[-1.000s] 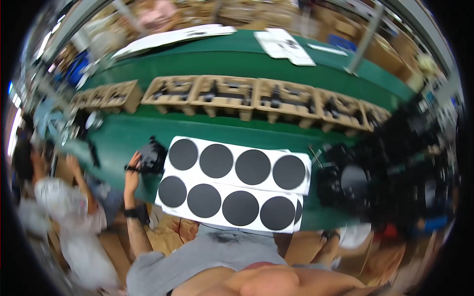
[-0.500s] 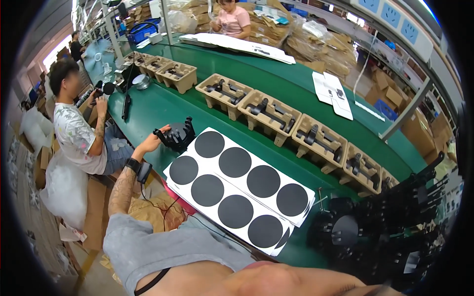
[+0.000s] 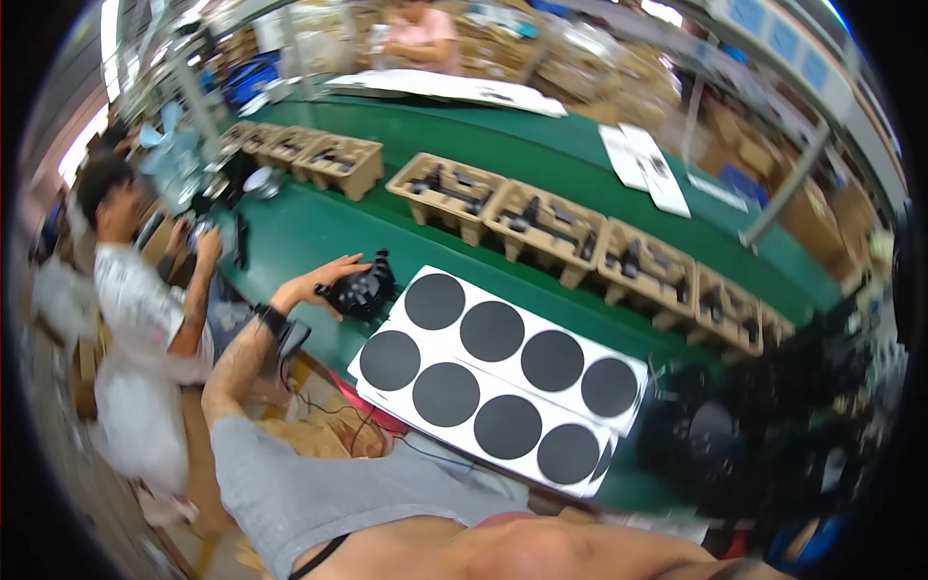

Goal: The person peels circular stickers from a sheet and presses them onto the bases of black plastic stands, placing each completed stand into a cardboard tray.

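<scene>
My left hand point(image 3: 324, 284) is on a black plastic clawed part point(image 3: 363, 293) at the left side of the green bench. Its fingers stretch along the part's upper edge, and the thumb sits against the near side. Right beside the part lie white sheets point(image 3: 454, 362) carrying rows of round dark grey discs point(image 3: 446, 393), overlapped in a stack. My right arm point(image 3: 619, 546) runs along the lower edge toward the right, and its hand is not in view. A blurred pile of similar black parts point(image 3: 715, 425) fills the bench's right end.
Moulded brown trays point(image 3: 546, 232) holding black parts stand in a row across the bench point(image 3: 300, 227). Flat white cartons point(image 3: 445, 87) lie on the far belt. A co-worker point(image 3: 145, 280) sits at the left; another person point(image 3: 425, 39) is beyond the belt. Cables point(image 3: 367, 430) hang below the bench edge.
The view has swung, so the sheets appear further right. My left hand has moved further over the black clawed part, which has turned, and its flat round face no longer shows plainly.
</scene>
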Demonstrator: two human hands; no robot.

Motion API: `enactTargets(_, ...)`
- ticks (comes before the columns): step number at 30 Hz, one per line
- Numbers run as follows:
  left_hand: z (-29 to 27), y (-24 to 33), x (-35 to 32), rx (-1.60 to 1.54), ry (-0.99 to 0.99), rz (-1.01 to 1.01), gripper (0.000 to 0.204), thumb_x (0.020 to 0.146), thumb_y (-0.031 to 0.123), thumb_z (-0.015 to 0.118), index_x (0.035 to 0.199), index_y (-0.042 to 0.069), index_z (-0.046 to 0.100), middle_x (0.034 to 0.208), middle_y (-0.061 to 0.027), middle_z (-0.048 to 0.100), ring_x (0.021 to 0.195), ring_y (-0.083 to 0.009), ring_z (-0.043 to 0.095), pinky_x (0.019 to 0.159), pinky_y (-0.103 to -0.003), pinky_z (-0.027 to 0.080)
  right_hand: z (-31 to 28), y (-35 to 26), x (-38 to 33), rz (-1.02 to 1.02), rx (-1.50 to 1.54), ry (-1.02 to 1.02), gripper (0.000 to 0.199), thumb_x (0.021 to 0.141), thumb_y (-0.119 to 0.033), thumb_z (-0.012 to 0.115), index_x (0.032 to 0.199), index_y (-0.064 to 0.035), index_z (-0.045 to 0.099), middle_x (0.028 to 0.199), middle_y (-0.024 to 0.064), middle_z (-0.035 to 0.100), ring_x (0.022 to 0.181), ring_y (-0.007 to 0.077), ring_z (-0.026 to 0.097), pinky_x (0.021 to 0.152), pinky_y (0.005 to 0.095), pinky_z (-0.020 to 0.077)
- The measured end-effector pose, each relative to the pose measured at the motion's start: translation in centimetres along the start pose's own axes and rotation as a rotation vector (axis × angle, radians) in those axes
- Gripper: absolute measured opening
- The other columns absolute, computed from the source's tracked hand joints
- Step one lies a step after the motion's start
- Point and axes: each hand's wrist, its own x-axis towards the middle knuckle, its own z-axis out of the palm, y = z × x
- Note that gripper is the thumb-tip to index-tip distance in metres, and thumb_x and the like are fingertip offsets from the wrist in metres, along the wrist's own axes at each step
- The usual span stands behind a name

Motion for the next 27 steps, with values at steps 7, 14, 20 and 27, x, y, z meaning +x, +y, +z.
enactTargets(7,1.0,-2.0,-2.1,0.289,0.111,0.053,0.091,0.046,0.021,0.085,0.128,0.004,0.049,0.137,-0.0189,0.041,0.127,-0.0405,0.039,0.107,-0.044,0.034,-6.3,-14.5,4.0,0.576,-0.396,-0.028,0.004,0.083,0.003,0.059,0.087,0.0018,0.058,0.086,0.0103,0.057,0.082,0.0255,0.054,0.081,0.037,0.046)
enactTargets(14,-1.1,0.6,-5.1,0.057,0.286,-0.012,0.089,0.045,0.004,0.083,0.128,0.011,0.051,0.128,-0.0094,0.047,0.117,-0.0287,0.047,0.093,-0.039,0.045,4.1,-24.4,10.4,0.385,0.23,-0.46,0.019,0.071,0.005,0.064,0.087,-0.0014,0.059,0.09,0.0125,0.06,0.085,0.0269,0.058,0.076,0.0331,0.0473)
enactTargets(20,1.3,5.7,-10.5,-0.497,0.83,0.045,0.093,0.063,0.025,0.084,0.141,0.008,0.036,0.142,-0.0111,0.039,0.127,-0.0306,0.042,0.095,-0.045,0.047,9.5,-29.8,9.3,0.07,0.606,-1.055,0.035,0.067,0.004,0.061,0.1,-0.0039,0.065,0.102,0.0085,0.062,0.1,0.0286,0.058,0.085,0.0377,0.0501)
enactTargets(27,10.8,7.1,-10.1,-1.128,0.443,0.278,0.113,0.062,0.062,0.078,0.144,0.009,0.021,0.137,-0.0234,0.036,0.121,-0.039,0.046,0.091,-0.046,0.052,10.2,-29.8,9.9,0.086,0.638,-1.137,0.035,0.065,0.003,0.059,0.099,-0.0041,0.062,0.103,0.0098,0.058,0.1,0.0298,0.056,0.084,0.0391,0.0483)
